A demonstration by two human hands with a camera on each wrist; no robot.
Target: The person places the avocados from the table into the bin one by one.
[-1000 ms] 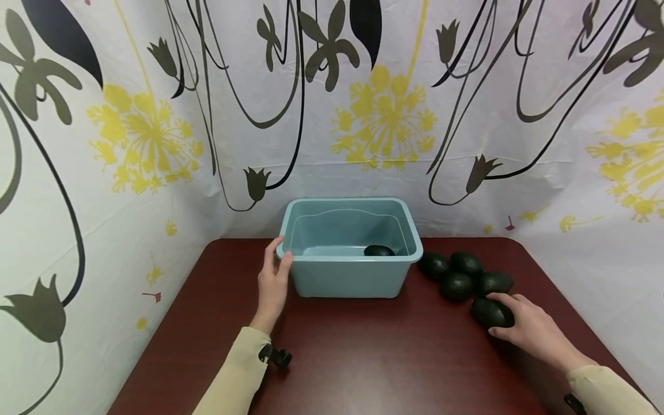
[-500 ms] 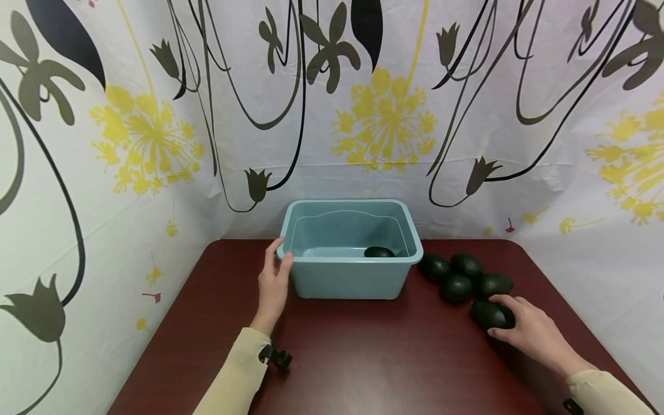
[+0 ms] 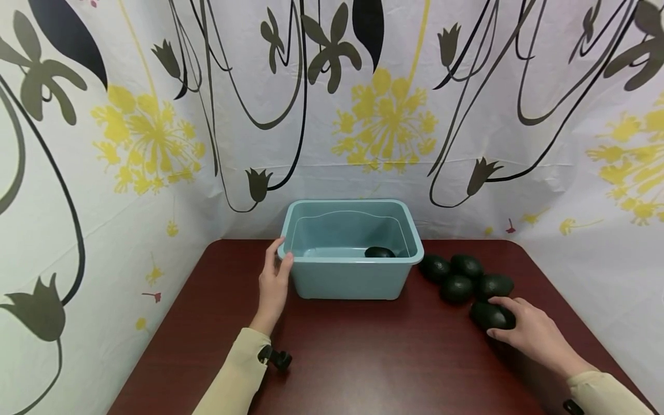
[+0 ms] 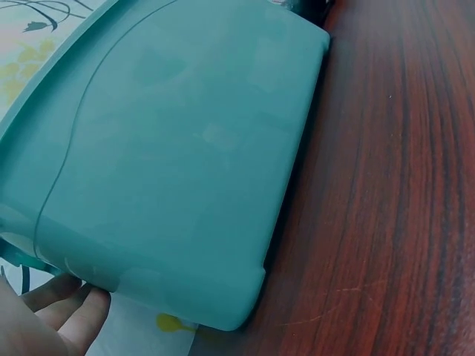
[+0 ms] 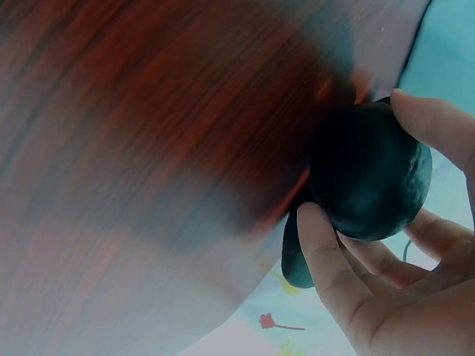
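Observation:
At the right of the table my right hand (image 3: 536,330) holds a dark green avocado (image 3: 487,316) between thumb and fingers. The right wrist view shows the fingertips around the rounded end of this avocado (image 5: 371,174), with another avocado (image 5: 295,256) partly hidden behind it. My left hand (image 3: 273,288) grips the front left corner of a light blue plastic bin (image 3: 347,279), thumb and index finger at its rim. From the left wrist, several fingers (image 4: 85,315) press against the bin's side wall (image 4: 178,163). One avocado (image 3: 379,252) lies inside the bin, toward its right.
Several more avocados (image 3: 456,288) sit clustered right of the bin, just beyond my right hand. The dark red-brown table (image 3: 373,357) has rounded far corners. A white curtain with printed flowers (image 3: 384,127) hangs close behind the bin and along both sides.

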